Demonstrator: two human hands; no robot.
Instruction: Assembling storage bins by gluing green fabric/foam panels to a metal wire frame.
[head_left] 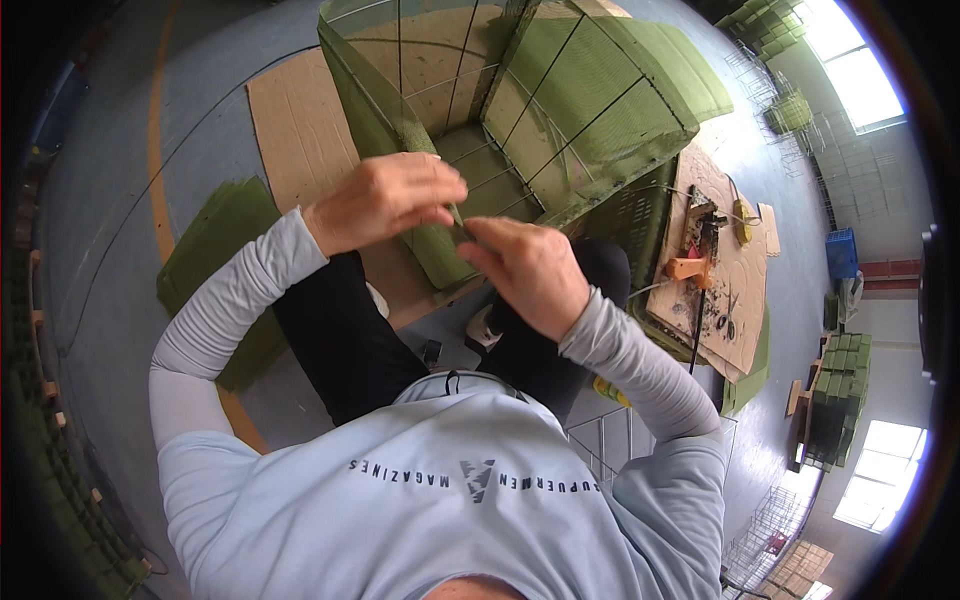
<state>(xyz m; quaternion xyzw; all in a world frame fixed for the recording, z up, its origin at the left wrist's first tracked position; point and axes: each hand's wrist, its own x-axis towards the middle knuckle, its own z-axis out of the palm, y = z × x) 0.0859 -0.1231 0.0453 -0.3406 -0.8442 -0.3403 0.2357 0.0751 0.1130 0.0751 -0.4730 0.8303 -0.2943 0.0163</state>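
Observation:
A box-shaped wire frame (484, 90) stands in front of my knees, with green mesh (440, 255) draped over its near side and along its edges. My left hand (388, 200) is closed at the mesh's upper edge, fingers pressed together, palm down. Just to its right, my right hand (530, 268) pinches the same edge between thumb and fingers. A thin strip of mesh shows between the two sets of fingertips. What lies under the left fingers is hidden.
On a cardboard-topped stand (745, 285) to my right lie an orange glue gun (688, 268), scissors (730, 318) and a yellow object (742, 220). Flat cardboard (300, 120) and folded green mesh (215, 245) lie on the floor at left. Green stacks (840, 385) stand far right.

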